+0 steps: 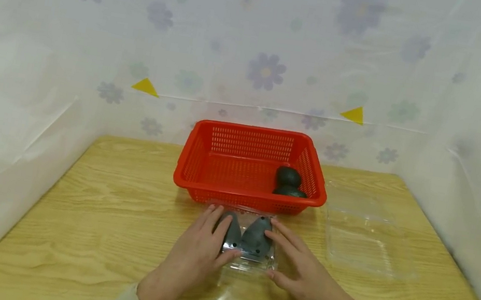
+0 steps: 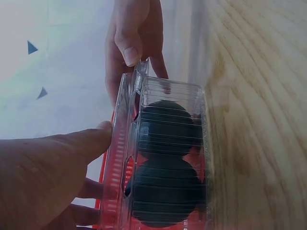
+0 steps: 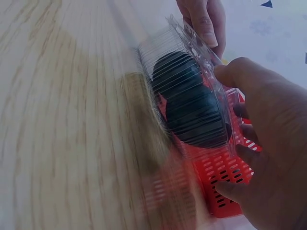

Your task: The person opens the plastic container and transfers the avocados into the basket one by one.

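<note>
A clear plastic clamshell box (image 1: 246,264) lies on the table in front of the red basket, its lid down over two dark green avocados (image 1: 257,236). Ribbed side walls of the box show both fruits in the left wrist view, side by side. My left hand (image 1: 196,250) rests on the left part of the lid, fingers spread over the top and thumb near the front edge. On the right, my right hand (image 1: 307,276) touches the box's rim with extended fingertips at the far corner and thumb at the near corner.
The red plastic basket (image 1: 247,193) stands right behind the box, with dark avocados (image 1: 288,177) in its right end. An open clear plastic container (image 1: 367,243) lies on the wooden table (image 1: 117,214) to the right. White flowered sheeting (image 1: 218,52) surrounds the table's back and sides.
</note>
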The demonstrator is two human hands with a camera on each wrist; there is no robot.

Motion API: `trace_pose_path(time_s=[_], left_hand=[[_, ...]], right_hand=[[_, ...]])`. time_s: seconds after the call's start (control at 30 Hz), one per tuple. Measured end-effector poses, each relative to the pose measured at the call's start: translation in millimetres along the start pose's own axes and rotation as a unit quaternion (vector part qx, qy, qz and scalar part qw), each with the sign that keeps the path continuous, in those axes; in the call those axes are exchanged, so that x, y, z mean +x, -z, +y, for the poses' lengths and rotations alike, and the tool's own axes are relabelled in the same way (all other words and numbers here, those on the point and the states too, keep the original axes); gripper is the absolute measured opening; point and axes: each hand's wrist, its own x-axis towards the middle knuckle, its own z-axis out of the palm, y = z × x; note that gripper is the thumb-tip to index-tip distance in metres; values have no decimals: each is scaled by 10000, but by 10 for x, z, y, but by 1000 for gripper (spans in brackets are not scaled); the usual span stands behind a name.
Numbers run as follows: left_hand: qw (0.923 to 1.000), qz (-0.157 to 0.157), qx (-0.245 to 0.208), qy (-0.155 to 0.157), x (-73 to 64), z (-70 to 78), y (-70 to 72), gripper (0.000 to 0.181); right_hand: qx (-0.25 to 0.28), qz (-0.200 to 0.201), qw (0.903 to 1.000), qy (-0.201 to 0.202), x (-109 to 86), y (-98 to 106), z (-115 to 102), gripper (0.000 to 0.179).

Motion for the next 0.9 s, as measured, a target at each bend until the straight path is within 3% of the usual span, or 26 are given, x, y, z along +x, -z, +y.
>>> trace_pose_path(time_s=[0.17,0.23,0.3,0.37,0.43,0.5,0.7,0.9], left_hand=[[9999,61,-91,-108,-22,-1,27,72],[9990,239,-19,-372,-31,-3,36,69],[9943,641,77,-846,-35,-6,37,62],[9815,1243,157,-1449,-37,-8,25,51],[9638,1784,186,-1974,-28,-2,8,39],[9508,2076,204,-2290,-12,14,-10,30],[9315,2357,667,-2688,44,87,-70,29],[9139,2576,1285,-2860,114,185,-87,13]], right_hand=[[-7,116,9999,-24,-23,-12,-69,70],[9,177,9998,-26,-38,-11,-98,69],[20,257,9997,-17,-50,-7,-120,67],[53,297,9995,-130,-60,-1,-135,66],[55,364,9991,-221,-68,-1,-146,64],[62,461,9985,-297,-82,-11,-155,62],[328,782,9959,-311,-127,-73,-171,60],[1209,985,9857,-633,-146,-119,-202,65]])
